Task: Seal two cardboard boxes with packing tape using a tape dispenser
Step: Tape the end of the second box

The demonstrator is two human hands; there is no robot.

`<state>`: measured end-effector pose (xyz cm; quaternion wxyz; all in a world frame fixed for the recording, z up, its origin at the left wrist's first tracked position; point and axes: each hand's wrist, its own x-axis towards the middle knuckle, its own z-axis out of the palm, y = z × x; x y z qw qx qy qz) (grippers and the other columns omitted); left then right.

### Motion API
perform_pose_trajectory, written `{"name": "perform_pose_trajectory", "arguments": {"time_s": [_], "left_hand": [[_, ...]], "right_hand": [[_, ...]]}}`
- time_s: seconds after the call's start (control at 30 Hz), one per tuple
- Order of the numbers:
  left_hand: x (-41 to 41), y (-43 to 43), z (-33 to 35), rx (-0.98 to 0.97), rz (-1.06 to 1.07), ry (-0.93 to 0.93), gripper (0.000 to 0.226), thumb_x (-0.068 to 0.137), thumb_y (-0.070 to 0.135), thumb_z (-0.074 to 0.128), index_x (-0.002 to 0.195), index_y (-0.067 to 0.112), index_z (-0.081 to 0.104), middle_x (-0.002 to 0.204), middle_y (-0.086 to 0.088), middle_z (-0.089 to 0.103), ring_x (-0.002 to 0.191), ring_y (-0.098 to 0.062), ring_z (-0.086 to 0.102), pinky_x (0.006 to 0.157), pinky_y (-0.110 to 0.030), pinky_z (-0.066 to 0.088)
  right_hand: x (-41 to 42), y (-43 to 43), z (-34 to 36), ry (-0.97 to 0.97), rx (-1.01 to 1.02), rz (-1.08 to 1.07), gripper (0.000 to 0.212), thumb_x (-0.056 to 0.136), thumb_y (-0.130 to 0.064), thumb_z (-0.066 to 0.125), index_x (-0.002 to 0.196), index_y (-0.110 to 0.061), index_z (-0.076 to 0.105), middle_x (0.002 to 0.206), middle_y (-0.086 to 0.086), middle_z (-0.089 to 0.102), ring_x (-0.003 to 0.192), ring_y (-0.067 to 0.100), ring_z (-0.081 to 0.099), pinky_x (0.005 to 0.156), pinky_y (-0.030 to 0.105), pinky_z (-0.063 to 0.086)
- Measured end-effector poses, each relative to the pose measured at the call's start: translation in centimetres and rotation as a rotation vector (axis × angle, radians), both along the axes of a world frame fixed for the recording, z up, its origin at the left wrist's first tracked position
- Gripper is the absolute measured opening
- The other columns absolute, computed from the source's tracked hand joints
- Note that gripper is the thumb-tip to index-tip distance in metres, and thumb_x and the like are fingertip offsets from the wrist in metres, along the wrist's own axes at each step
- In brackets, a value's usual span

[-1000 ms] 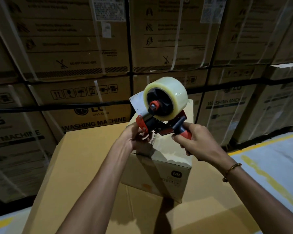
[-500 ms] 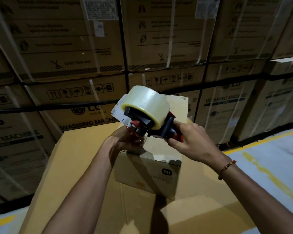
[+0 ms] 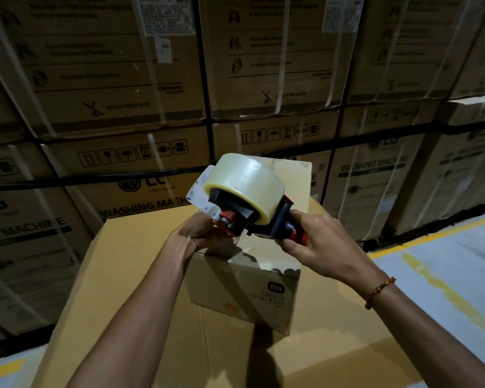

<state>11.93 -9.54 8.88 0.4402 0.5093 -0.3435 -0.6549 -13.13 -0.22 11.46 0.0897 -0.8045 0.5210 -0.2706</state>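
Right hand [image 3: 317,245] grips the tape dispenser [image 3: 266,219] by its handle, left hand [image 3: 202,233] pinches its front end, both just above the small box [image 3: 244,287], which sits on a bigger box [image 3: 129,275].

Both hands on tape dispenser [image 3: 247,203] — above small box [image 3: 252,275]

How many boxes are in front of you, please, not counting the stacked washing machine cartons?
2: a small box beneath the tape dispenser, resting on a large box; others may be out of view.

Dim warm light, soft shadows, wide-angle edge warping
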Motion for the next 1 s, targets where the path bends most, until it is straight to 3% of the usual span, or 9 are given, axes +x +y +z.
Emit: {"name": "perform_pose_trajectory", "arguments": {"time_s": [0.13,0.23,0.33,0.4,0.5,0.63,0.7,0.8,1.0], "left_hand": [[-0.2,0.6,-0.5,0.005,0.124,-0.089,0.026,0.105,0.001,0.037,0.086,0.007,0.054,0.086,-0.013,0.056,0.061,-0.017,0.064,0.051,-0.019,0.054],[-1.0,0.4,-0.5,-0.017,0.148,-0.147,0.028,0.105,-0.007,0.030,0.086,0.008,0.046,0.086,-0.006,0.042,0.075,-0.019,0.048,0.059,-0.015,0.055],[-1.5,0.5,-0.7,-0.071,0.116,-0.325,0.034,0.102,-0.013,0.030,0.078,0.008,0.041,0.081,-0.009,0.041,0.069,-0.016,0.045,0.039,-0.014,0.047],[-1.5,0.7,-0.7,-0.096,0.094,-0.372,0.034,0.104,-0.007,0.032,0.076,0.011,0.041,0.077,-0.008,0.043,0.065,-0.014,0.044,0.036,-0.011,0.041],[-1.9,0.7,-0.2,-0.211,0.094,-0.371,0.028,0.104,0.000,0.043,0.082,0.018,0.044,0.077,-0.003,0.046,0.061,-0.008,0.049,0.040,-0.009,0.041],[0.0,-0.4,1.1,-0.271,0.193,-0.285,0.021,0.099,0.001,0.051,0.098,0.021,0.054,0.083,-0.013,0.066,0.053,-0.010,0.062,0.050,-0.025,0.051],[2.5,-1.1,1.0,-0.210,0.270,-0.379,0.030,0.094,-0.006,0.054,0.105,0.022,0.051,0.089,-0.018,0.063,0.055,-0.017,0.058,0.050,-0.031,0.045],[5.3,-0.9,0.0,-0.183,0.315,-0.441,0.029,0.093,-0.011,0.056,0.105,0.014,0.046,0.079,-0.014,0.058,0.062,-0.019,0.051,0.054,-0.032,0.040],[7.8,1.0,-2.4,-0.260,0.378,-0.644,0.023,0.094,0.001,0.062,0.109,0.013,0.048,0.075,-0.012,0.063,0.074,-0.027,0.061,0.071,-0.039,0.051]], "right_hand": [[0.0,0.1,-0.6,0.054,-0.044,-0.017,0.028,0.094,-0.041,0.066,0.117,-0.026,0.060,0.072,-0.014,0.051,0.067,0.010,0.051,0.055,0.024,0.037],[0.0,0.4,-0.8,0.074,-0.036,-0.017,0.029,0.093,-0.040,0.067,0.117,-0.027,0.058,0.072,-0.017,0.047,0.068,0.009,0.049,0.055,0.020,0.030],[0.0,0.3,-0.9,0.081,-0.024,-0.026,0.027,0.093,-0.039,0.067,0.115,-0.026,0.058,0.072,-0.015,0.048,0.067,0.009,0.049,0.053,0.022,0.030],[0.0,0.1,-0.9,0.072,-0.011,-0.036,0.026,0.094,-0.041,0.065,0.114,-0.027,0.058,0.073,-0.012,0.051,0.068,0.011,0.051,0.054,0.025,0.035],[0.0,-0.2,-0.6,0.046,0.024,-0.017,0.024,0.094,-0.044,0.064,0.113,-0.030,0.059,0.079,-0.008,0.058,0.072,0.014,0.057,0.059,0.033,0.047],[-0.3,-0.5,0.0,-0.011,0.079,0.026,0.024,0.094,-0.044,0.065,0.113,-0.031,0.061,0.087,-0.009,0.063,0.077,0.012,0.060,0.066,0.039,0.054],[-0.9,-0.6,0.2,-0.050,0.114,0.046,0.019,0.094,-0.042,0.065,0.110,-0.032,0.062,0.088,-0.010,0.063,0.077,0.009,0.060,0.065,0.040,0.056],[-1.1,-0.7,-0.2,-0.088,0.167,0.072,0.012,0.093,-0.040,0.066,0.100,-0.031,0.063,0.081,-0.004,0.063,0.068,0.014,0.060,0.062,0.045,0.055],[0.9,-1.0,-1.7,-0.087,0.266,0.130,0.014,0.094,-0.038,0.065,0.103,-0.027,0.064,0.089,-0.001,0.068,0.077,0.016,0.064,0.068,0.046,0.058]]}}
